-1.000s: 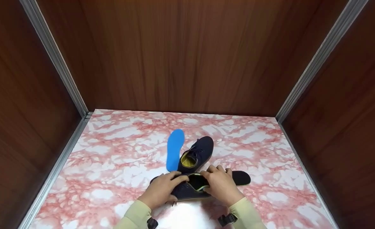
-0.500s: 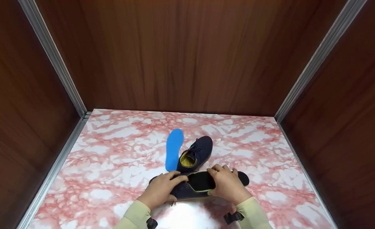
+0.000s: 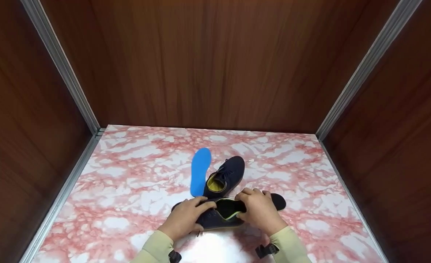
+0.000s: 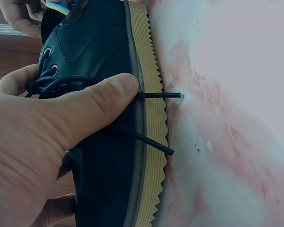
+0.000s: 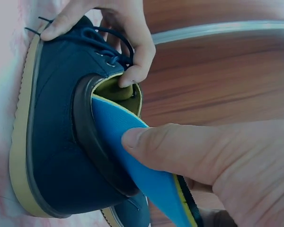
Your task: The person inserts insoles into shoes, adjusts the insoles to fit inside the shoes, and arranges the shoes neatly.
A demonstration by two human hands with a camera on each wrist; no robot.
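Note:
A dark navy lace-up shoe (image 3: 215, 222) with a cream sole lies sideways, its toe to the left. My left hand (image 3: 186, 217) grips the toe and lace part; in the left wrist view its thumb presses beside the shoelace (image 4: 161, 95). My right hand (image 3: 260, 211) pinches an insole (image 5: 149, 177), blue on one face, black on the other, with a yellow edge. One end of the insole is inside the shoe's opening, hidden there. The other end sticks out beyond my right hand as a black rounded tip (image 3: 279, 201).
A second navy shoe (image 3: 234, 173) with a yellow lining stands right behind the first. To its left lies a flat blue insole (image 3: 200, 171). The red-and-white marbled tabletop (image 3: 127, 190) is bordered by brown wood-look panels (image 3: 215, 65) and metal rails.
My right hand shifts slightly right along the insole, then a little back left. The visible insole edge at the shoe's opening changes shape. My left hand keeps its hold on the shoe.

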